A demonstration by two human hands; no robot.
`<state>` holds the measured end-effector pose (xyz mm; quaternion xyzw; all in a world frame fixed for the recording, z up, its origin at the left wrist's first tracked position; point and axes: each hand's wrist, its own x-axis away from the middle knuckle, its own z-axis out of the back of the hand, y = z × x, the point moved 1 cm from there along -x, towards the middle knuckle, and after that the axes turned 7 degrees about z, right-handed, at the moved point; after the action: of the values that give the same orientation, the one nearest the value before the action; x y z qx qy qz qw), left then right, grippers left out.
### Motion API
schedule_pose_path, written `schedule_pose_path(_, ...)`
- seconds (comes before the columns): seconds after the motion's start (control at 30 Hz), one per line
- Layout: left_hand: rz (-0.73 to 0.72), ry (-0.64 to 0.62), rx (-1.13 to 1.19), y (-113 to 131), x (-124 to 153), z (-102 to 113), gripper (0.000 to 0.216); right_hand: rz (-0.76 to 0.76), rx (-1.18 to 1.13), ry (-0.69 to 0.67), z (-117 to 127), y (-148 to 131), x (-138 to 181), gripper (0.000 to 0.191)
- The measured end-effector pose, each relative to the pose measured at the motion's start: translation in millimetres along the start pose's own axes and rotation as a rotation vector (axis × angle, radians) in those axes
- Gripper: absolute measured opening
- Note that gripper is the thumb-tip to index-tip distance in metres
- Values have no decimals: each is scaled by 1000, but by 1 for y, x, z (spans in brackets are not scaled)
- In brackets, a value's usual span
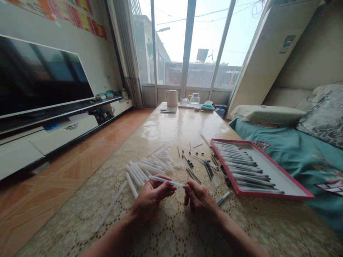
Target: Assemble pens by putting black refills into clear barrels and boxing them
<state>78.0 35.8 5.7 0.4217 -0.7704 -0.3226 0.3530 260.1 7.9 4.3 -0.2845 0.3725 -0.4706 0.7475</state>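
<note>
My left hand [150, 195] is closed around a white, translucent pen barrel [175, 184], thumb on top, and holds it almost level above the table. At the barrel's right end, the fingertips of my right hand [199, 195] are pinched together; a small dark part shows there, mostly hidden by the fingers. Beyond my left hand lies a loose pile of white pen barrels [157, 162]. Thin dark refills [193, 175] and small black pen parts [189, 162] are scattered past my right hand. A pen [224, 198] lies beside my right wrist.
To the right, a shallow box with a red rim [273, 196] holds a row of several pens [249, 167]. A patterned cover lies on the table [171, 232]. At its far end stand a beige jug [171, 97] and a glass pitcher [194, 99]. A sofa [268, 139] borders the right.
</note>
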Motion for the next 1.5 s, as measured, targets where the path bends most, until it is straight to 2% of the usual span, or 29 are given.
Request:
schedule_pose_path(0.2,-9,-4,-21,-1,-3,3,20,-39,-20,-20,0,2,-1,41)
schedule_pose_path(0.3,-44,-9,-95,-1,-3,2,21,-46,-32,30,2,0,-1,44)
schedule_pose_path(0.47,-87,-113,-415,-3,0,-6,25,61,67,12,1,-5,0,27)
schedule_pose_path(0.53,-96,-122,-444,-5,-1,-6,27,113,140,-14,-1,-4,0,24)
schedule_pose_path(0.63,-119,-53,-392,-6,-4,-4,37,138,176,29,-2,2,0,25)
schedule_pose_path(0.77,-156,81,-422,1,-1,-8,42,-4,90,178,-2,9,-1,29)
schedule_pose_path(0.87,-138,99,-662,10,16,-19,30,-76,-31,251,-2,9,-1,32)
schedule_pose_path(0.97,-147,-15,-990,21,37,-33,21,-102,-102,315,0,8,-1,35)
schedule_pose_path(1.07,-305,-99,-1258,30,44,-43,19,-119,-159,358,2,8,-2,37)
schedule_pose_path(1.17,-489,-86,-1471,35,22,-46,15,-124,-193,376,5,10,-3,37)
schedule_pose_path(1.27,-536,56,-1768,36,-15,-46,22,-125,-185,388,6,12,-4,38)
schedule_pose_path(1.37,-542,86,-1817,34,-47,-49,29,-116,-157,397,7,12,-5,39)
schedule_pose_path(1.5,-520,101,-1819,29,-65,-52,27,-104,-112,404,9,10,-5,38)
